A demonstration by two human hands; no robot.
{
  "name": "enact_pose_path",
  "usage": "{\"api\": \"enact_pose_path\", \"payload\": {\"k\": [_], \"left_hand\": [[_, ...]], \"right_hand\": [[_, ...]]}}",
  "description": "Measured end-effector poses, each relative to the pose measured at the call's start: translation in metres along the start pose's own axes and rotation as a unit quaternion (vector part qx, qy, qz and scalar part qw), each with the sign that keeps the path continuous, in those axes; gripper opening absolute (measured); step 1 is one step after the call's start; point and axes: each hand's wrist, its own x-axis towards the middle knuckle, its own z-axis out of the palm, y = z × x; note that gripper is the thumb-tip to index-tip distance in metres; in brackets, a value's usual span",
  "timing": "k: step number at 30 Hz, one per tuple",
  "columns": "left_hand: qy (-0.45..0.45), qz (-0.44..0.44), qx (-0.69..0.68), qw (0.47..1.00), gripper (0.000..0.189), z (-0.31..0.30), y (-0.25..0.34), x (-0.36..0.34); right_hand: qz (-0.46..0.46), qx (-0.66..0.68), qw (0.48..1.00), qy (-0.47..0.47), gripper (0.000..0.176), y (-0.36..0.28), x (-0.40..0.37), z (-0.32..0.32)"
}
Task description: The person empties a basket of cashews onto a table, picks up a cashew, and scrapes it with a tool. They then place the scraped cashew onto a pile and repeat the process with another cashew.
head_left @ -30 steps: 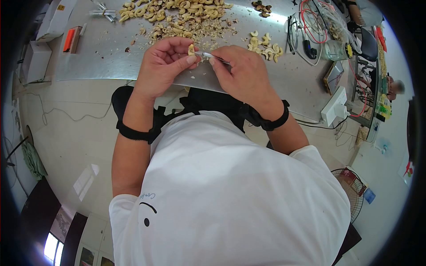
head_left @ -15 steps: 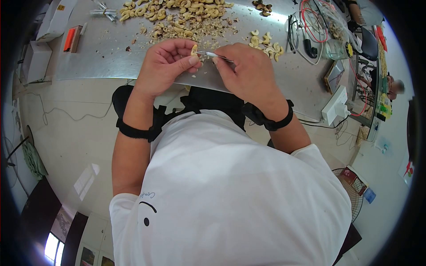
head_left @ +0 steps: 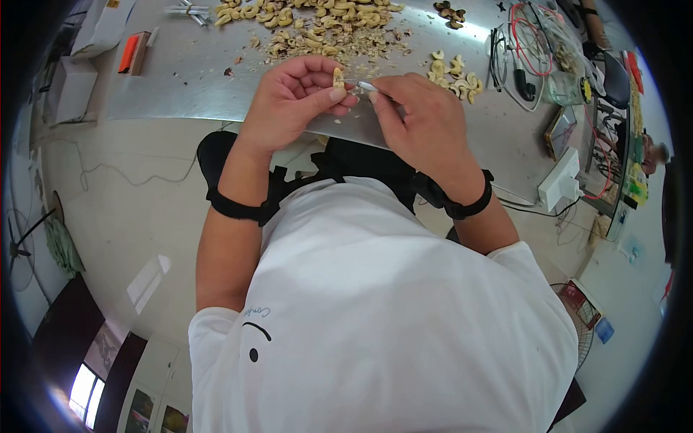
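Observation:
My left hand (head_left: 297,102) pinches a cashew nut (head_left: 338,76) upright between thumb and fingertips, over the front edge of the metal table. In my right hand (head_left: 427,119) is a slim tool with a pale handle (head_left: 367,86) and a thin metal tip. That tip points left and meets the cashew's side; its exact shape is too small to make out. Beyond my hands lies a big heap of cashews (head_left: 339,11), with crumbs and skin flakes (head_left: 346,47) scattered in front of it. A smaller group of cashews (head_left: 456,76) rests to the right of my right hand.
Dark cashew pieces (head_left: 449,14) lie at the back. Cables (head_left: 530,43), a clear jar (head_left: 564,88) and a white power strip (head_left: 559,178) occupy the table's right side. An orange-and-brown block (head_left: 132,54) and white boxes (head_left: 73,90) are at the left. Another person (head_left: 653,153) appears far right.
The whole view has shifted, so hands and table appear farther right. Both hands keep their grips, and the tool tip stays at the cashew.

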Motion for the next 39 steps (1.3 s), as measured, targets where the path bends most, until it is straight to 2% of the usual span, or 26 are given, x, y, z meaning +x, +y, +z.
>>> {"api": "enact_pose_path", "payload": {"k": [12,24,29,33,38,39], "left_hand": [[0.010,0.042,0.032,0.999,0.026,0.004,-0.003,0.000],[-0.043,-0.040,0.069,0.996,0.028,-0.004,0.007,0.000],[-0.044,-0.019,0.079,0.996,0.028,-0.003,0.002,-0.001],[-0.037,0.005,0.054,0.998,0.031,-0.003,-0.002,0.000],[0.001,0.032,0.027,0.999,0.025,0.005,-0.002,0.000],[0.009,0.041,0.023,0.999,0.025,0.006,-0.002,0.001]], "right_hand": [[-0.005,-0.037,0.998,-0.042,0.009,0.000,0.007,-0.009],[0.003,-0.044,0.997,-0.067,0.010,0.000,0.009,-0.017],[0.019,0.021,0.995,-0.092,0.013,0.006,0.014,-0.022],[0.034,0.004,0.993,-0.113,0.015,0.007,0.018,-0.026],[0.019,0.009,0.993,-0.119,0.016,0.006,0.022,-0.026],[0.041,0.043,0.990,-0.124,0.016,0.007,0.022,-0.026]]}}
